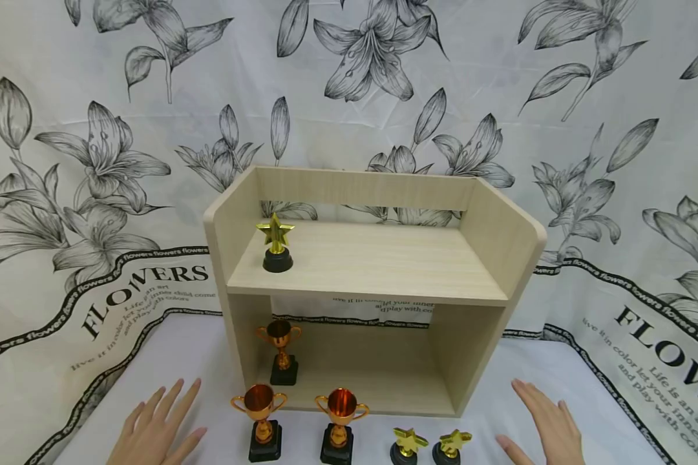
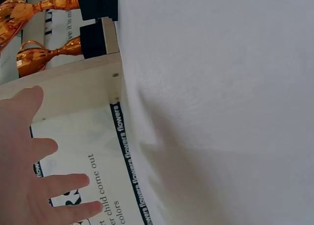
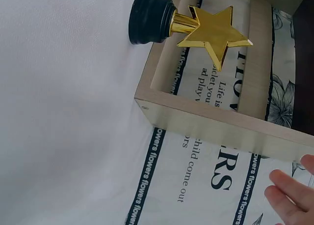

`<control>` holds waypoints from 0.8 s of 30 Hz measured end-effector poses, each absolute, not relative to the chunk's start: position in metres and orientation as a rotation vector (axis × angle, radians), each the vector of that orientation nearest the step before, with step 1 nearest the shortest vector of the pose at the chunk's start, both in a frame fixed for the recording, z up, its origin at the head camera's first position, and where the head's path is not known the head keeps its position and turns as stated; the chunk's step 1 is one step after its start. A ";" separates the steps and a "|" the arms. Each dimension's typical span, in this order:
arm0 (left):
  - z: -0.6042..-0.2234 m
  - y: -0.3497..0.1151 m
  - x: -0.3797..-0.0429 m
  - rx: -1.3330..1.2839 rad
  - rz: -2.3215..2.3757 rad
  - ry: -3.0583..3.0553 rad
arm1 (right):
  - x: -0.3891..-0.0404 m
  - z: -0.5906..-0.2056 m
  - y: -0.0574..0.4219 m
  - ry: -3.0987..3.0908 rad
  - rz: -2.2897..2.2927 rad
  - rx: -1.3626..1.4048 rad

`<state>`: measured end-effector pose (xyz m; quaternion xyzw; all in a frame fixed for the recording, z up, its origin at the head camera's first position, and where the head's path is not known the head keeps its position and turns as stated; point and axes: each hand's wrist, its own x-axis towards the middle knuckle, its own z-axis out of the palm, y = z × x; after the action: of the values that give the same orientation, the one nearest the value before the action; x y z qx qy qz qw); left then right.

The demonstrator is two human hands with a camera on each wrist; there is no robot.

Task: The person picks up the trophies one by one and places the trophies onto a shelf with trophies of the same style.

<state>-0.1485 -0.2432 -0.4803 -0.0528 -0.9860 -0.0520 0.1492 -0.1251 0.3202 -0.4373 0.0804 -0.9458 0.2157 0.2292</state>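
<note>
Shelf (image 1: 503, 239) dead centre, pale wood, 2 tiers, on the white tabletop (image 1: 558, 368) w/ a floral cloth (image 1: 349, 135) behind. L hand (image 1: 157, 426) is in at bottom L, fingers spread, gripping nothing, nearest the L front cup (image 1: 263, 429), the two apart. R hand (image 1: 549, 423) is over at bottom R, empty too, fingers out straight, thumb held off them; it's near the R front star (image 1: 452, 443), w/ a gap between. And betw. the hands, in front of the shelf, a row of 4: L front cup, then R front cup (image 1: 338, 434), both copper-col'd w/ 2 handles & blk sq. bases; then L front star (image 1: 409, 443), then R front star, gold on rnd blk bases. Up on the top tier (image 1: 372, 258), toward the L end, there's a 3rd star (image 1: 276, 245), upright. Down on the bottom tier (image 1: 360, 371), L end again, a 3rd cup (image 1: 282, 356), upright as well. L wrist cam's got those spread fingers & 2 cups; R wrist cam catches fingertips at its lower R edge, plus one gold star by the shelf's front corner.
</note>
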 end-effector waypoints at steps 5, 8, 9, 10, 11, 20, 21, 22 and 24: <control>-0.475 -0.242 -0.155 -0.231 -0.242 -2.837 | -0.115 -0.425 0.312 -2.724 0.806 0.068; -0.476 -0.243 -0.161 -0.293 -0.343 -2.819 | -0.114 -0.419 0.305 -2.667 0.841 0.096; -0.476 -0.243 -0.164 -0.306 -0.376 -2.815 | -0.114 -0.417 0.302 -2.650 0.852 0.105; -0.478 -0.243 -0.167 -0.322 -0.414 -2.805 | -0.114 -0.415 0.300 -2.640 0.864 0.112; -0.479 -0.242 -0.170 -0.336 -0.458 -2.797 | -0.114 -0.414 0.299 -2.640 0.882 0.108; -0.484 -0.234 -0.192 -0.509 -0.723 -2.658 | -0.116 -0.403 0.288 -2.632 0.923 0.155; -0.485 -0.233 -0.194 -0.520 -0.745 -2.658 | -0.116 -0.403 0.287 -2.623 0.910 0.171; -0.486 -0.232 -0.196 -0.529 -0.767 -2.656 | -0.116 -0.402 0.286 -2.614 0.893 0.183; -0.489 -0.229 -0.199 -0.536 -0.827 -2.657 | -0.117 -0.402 0.283 -2.595 0.844 0.203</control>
<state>-0.1987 -0.2295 -0.4893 -0.1869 -0.9264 -0.2886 0.1533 -0.1167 0.2830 -0.4023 0.0726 -0.9290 0.3020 0.2012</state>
